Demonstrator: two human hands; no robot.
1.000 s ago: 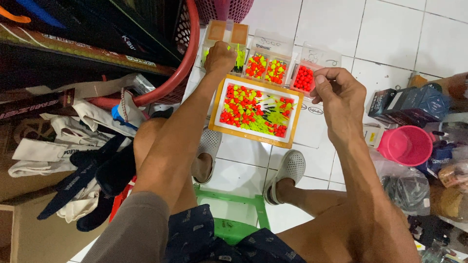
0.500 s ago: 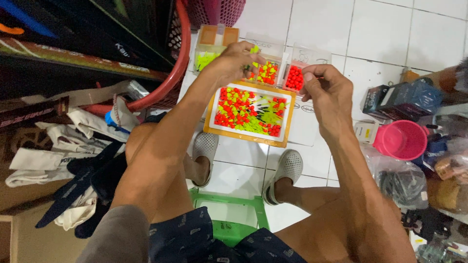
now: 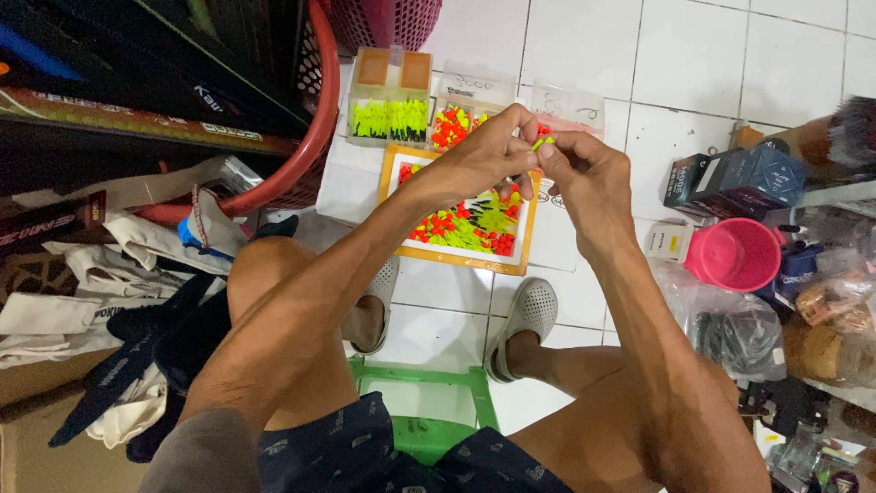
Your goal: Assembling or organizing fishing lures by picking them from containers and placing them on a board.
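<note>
White tiles; hands [image 3: 538, 164] pinch slim yellow-green piece [image 3: 542, 143].

pink cup [image 3: 735, 254]: right, on floor
red basket [image 3: 310, 137]: far left
green stool [image 3: 429, 411]: near
dark box [image 3: 730, 183]: far right

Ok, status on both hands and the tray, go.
Both hands raised together above the tray. Left hand and right hand pinch a small yellow-green piece between fingertips. Tray holds red and yellow-green bits. Nothing in the way.
</note>
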